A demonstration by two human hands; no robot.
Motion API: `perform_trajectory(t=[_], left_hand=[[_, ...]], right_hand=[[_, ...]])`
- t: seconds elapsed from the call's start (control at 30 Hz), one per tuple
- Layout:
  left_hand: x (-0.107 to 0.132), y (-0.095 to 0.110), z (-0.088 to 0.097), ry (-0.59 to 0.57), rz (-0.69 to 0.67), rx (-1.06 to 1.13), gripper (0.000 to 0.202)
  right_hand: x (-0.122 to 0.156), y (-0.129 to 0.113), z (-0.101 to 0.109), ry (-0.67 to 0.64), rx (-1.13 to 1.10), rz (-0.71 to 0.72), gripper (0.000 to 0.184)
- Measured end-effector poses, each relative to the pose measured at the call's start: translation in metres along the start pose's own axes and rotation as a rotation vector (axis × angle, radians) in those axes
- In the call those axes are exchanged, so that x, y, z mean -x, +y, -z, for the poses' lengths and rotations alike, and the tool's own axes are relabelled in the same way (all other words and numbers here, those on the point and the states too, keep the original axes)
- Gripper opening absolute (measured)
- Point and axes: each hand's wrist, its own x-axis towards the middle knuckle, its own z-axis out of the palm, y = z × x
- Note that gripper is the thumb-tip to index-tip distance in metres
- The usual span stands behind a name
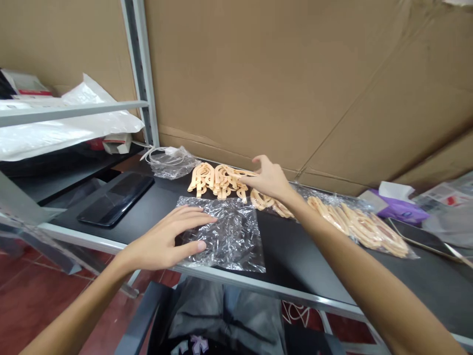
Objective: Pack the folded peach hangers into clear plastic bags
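A flat clear plastic bag (236,239) lies crinkled on the black tabletop in front of me. Over its left part rests my left hand (168,239), fingers stretched and thumb apart, with nothing gripped. Behind the bag is a loose heap of peach-coloured curved plastic pieces (219,180) that look like folded travel hangers. My right hand (268,177) reaches to the heap's right end, thumb and fingers spread; whether its fingertip touches a piece I cannot tell. More such pieces (260,199) lie below that hand, partly hidden by my forearm.
Filled clear bags of peach pieces (358,224) lie at right, near a purple tissue pack (402,209). A dark phone (116,199) lies at left. Behind it is a bagged white cable (172,160). A metal shelf post (142,74) and cardboard wall (277,84) bound the back.
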Motion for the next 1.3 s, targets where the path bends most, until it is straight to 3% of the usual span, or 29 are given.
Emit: perform_trajectory(t=[0.13, 0.27, 0.4, 0.47, 0.6, 0.67, 0.83, 1.07, 1.3], left_hand=[[0.001, -0.002, -0.001, -0.001, -0.006, 0.0, 0.051], [0.0, -0.001, 0.003, -0.005, -0.02, 0.017, 0.049], [-0.008, -0.005, 0.016, 0.071, 0.034, -0.065, 0.053], [-0.013, -0.009, 0.022, 0.041, 0.088, -0.147, 0.063], [-0.019, -0.017, 0.024, -0.122, 0.143, -0.164, 0.074], [-0.02, -0.017, 0.022, -0.15, 0.134, -0.169, 0.075], [-0.022, -0.012, 0.021, -0.164, 0.123, -0.168, 0.082], [-0.024, -0.012, 0.023, -0.175, 0.143, -0.149, 0.095], [-0.022, -0.021, 0.021, -0.123, 0.078, -0.08, 0.101]], right_hand=[[0.04, 0.036, 0.03, 0.007, -0.3, -0.087, 0.068], [0.094, 0.062, 0.046, -0.117, -0.551, -0.056, 0.064], [0.134, 0.071, 0.045, -0.171, -0.432, 0.131, 0.056], [0.143, 0.071, 0.042, -0.17, -0.34, 0.222, 0.055], [0.141, 0.069, 0.033, -0.165, -0.303, 0.327, 0.05], [0.135, 0.065, 0.027, -0.162, -0.303, 0.338, 0.05], [0.114, 0.045, 0.009, -0.181, -0.312, 0.337, 0.058], [0.091, 0.013, -0.024, -0.198, -0.335, 0.518, 0.056], [0.091, 0.007, -0.042, -0.281, -0.339, 0.52, 0.066]])
